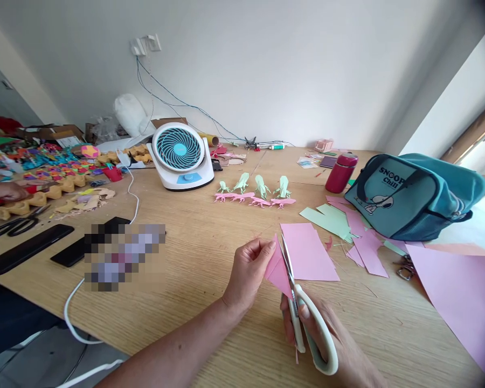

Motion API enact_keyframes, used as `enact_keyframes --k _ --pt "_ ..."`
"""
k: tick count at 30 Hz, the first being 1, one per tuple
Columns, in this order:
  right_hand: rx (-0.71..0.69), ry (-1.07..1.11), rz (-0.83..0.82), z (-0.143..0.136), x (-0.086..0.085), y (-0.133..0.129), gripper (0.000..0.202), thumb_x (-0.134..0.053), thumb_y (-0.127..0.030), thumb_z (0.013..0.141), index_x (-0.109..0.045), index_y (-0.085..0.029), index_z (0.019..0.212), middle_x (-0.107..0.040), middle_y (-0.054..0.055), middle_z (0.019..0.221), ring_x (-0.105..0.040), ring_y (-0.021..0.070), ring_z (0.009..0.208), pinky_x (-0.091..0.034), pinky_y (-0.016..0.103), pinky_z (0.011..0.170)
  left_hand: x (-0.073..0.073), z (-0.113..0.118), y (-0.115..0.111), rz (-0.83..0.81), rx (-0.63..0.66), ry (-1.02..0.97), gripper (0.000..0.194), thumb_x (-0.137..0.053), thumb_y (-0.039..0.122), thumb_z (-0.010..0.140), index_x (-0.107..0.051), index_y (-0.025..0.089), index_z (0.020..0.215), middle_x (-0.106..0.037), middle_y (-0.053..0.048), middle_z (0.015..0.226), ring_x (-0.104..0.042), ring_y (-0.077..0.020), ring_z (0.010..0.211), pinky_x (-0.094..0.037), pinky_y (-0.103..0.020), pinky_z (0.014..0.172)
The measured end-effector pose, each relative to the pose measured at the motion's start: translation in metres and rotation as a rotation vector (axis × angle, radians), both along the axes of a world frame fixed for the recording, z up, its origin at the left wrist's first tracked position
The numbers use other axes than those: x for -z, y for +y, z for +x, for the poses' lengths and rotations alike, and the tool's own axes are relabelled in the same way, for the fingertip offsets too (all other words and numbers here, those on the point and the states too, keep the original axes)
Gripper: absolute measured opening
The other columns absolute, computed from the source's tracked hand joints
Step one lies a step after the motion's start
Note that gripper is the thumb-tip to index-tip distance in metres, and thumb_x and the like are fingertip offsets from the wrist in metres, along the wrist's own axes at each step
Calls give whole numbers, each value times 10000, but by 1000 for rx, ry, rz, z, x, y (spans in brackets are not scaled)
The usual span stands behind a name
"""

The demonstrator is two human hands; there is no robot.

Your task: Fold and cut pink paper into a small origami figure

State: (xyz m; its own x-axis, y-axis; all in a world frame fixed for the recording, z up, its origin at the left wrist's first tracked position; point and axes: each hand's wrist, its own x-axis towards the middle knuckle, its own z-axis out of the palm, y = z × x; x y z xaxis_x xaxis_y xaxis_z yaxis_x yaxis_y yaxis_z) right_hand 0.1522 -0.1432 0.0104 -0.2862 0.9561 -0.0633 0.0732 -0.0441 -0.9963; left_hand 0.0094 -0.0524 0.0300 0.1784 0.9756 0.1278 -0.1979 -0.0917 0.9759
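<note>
Between its thumb and fingers my left hand [250, 269] pinches a small folded piece of pink paper [278, 272]. My right hand [327, 328] is closed around the white handles of a pair of scissors [317, 334], whose blades lie along the right edge of that folded piece. A thin pink strip hangs below the scissors. Just behind them, a flat stack of pink paper [307, 252] rests on the table. Farther back stand several green folded paper insects [262, 186], with a row of pink folded paper insects [262, 201] in front of them.
Green paper offcuts [331, 221] and pink scraps [369, 250] lie right, near a teal bag [412, 196] and a red flask [341, 172]. A white fan [181, 156] stands back left. At far left, another person's hand [8, 191] is beside craft pieces and black scissors [18, 223].
</note>
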Motion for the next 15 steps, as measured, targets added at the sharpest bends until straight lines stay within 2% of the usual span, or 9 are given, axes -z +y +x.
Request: enact_keyframes --k 7,15 --pt "-30 -30 -7 -2 -1 -3 519 -370 -680 930 -542 -191 948 -599 26 674 -536 151 538 -439 271 521 1 0 0 81 -51 50 333 -616 417 880 -526 162 686 -438 46 639 -365 -95 626 -337 -211 610" --pt "5 -103 -3 -5 -5 -3 510 -422 -699 898 -538 -202 891 -566 2 622 -505 147 521 -415 255 485 -4 -1 -1 116 -81 109 351 -594 404 890 -469 177 655 -392 49 626 -347 -100 614 -325 -220 604"
